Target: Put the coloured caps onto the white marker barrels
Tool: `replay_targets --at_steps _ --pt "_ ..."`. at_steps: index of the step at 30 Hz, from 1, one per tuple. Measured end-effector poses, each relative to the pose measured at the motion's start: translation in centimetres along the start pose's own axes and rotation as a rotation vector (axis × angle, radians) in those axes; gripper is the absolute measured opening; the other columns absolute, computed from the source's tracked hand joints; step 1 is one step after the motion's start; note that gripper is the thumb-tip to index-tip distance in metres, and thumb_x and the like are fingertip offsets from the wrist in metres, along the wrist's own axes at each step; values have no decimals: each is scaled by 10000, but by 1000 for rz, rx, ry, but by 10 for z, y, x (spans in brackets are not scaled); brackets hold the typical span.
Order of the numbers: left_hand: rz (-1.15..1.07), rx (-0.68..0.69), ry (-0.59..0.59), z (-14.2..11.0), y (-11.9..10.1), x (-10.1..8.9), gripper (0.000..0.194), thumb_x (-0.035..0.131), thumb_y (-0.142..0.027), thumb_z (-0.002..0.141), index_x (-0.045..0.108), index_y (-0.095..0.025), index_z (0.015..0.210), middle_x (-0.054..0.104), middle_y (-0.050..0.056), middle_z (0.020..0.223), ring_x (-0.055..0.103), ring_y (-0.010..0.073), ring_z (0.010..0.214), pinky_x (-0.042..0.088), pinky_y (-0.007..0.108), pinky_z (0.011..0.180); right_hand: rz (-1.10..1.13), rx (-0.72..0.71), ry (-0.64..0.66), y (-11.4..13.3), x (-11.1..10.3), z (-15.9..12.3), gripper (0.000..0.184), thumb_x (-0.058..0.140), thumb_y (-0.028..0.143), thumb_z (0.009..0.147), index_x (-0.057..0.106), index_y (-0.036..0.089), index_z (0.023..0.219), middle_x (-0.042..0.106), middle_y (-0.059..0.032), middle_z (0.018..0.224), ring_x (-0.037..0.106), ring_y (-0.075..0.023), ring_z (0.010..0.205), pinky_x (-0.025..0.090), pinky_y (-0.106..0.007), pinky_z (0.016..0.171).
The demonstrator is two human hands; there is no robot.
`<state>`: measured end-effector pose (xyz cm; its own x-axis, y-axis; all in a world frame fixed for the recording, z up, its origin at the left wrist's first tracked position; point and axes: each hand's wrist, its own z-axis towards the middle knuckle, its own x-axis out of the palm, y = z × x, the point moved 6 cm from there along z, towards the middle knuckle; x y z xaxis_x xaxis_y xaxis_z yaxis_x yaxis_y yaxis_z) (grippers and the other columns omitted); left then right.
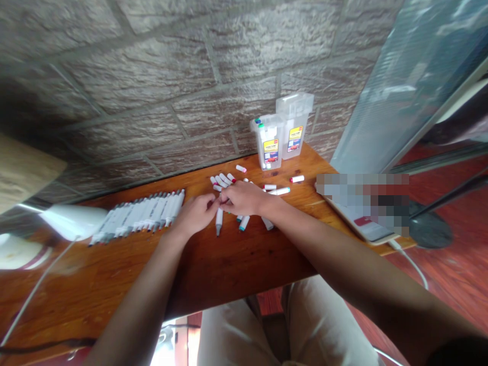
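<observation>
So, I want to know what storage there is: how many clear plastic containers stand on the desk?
2. The left container, with markers inside, stands near the wall; the right container stands beside it, slightly farther back. None seems hidden.

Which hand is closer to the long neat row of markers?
Your left. The left hand is just right of the row of markers. The right hand is farther right, over the messy bunch.
</observation>
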<state>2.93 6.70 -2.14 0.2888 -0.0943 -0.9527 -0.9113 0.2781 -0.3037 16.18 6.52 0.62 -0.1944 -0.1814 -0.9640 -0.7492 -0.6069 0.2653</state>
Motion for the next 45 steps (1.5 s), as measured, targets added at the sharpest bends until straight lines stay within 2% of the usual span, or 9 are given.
replay_targets --at_steps 16,29,45 --pt "20 3 0 0 3 2 360 390 -439 971 554 -222 735 695 57 752 642 230 739 352 314 656 -2 1 11 2 -2 -1 332 520 357 971 783 200 1100 771 -123 1084 704 -285 1087 519 -343 857" --pt "9 20 4 0 3 3 357 402 -428 974 580 -218 747 704 61 768 633 229 740 345 317 664 -5 10 13 3 -2 -2 349 501 357 969 763 161 1090 759 -161 1117 699 -316 1088 531 -388 877" --pt "-22 12 18 0 2 2 359 383 -442 953 554 -209 739 656 60 714 598 222 694 328 323 665 0 -12 -16 4 -2 -1 334 487 321 960 756 150 1061 759 -164 1073 709 -356 1102 570 -436 852"
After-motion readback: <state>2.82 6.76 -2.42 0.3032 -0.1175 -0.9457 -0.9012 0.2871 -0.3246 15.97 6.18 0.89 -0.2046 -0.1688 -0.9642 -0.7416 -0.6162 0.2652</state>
